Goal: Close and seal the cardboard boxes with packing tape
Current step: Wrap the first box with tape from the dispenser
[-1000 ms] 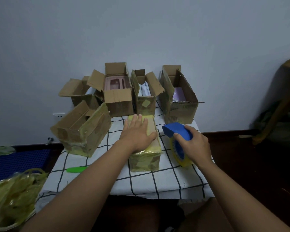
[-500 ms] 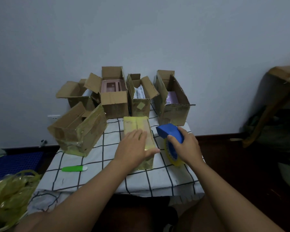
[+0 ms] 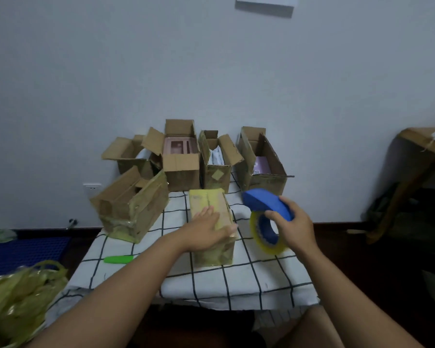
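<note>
Left hand [image 3: 206, 232] slid back along the taped box [image 3: 212, 222] from its far end to the near end, thumb now hooked over the right edge. Right hand [image 3: 293, 228] lifted the blue tape dispenser [image 3: 266, 217] up off the tabletop [image 3: 249, 277], yellowish roll hanging clear below. Camera tilted up, showing a white panel [image 3: 264, 5] on the wall.

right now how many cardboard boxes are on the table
6: four open in the back row, one tipped at left, one closed under the left hand. Others may hide behind.
</note>
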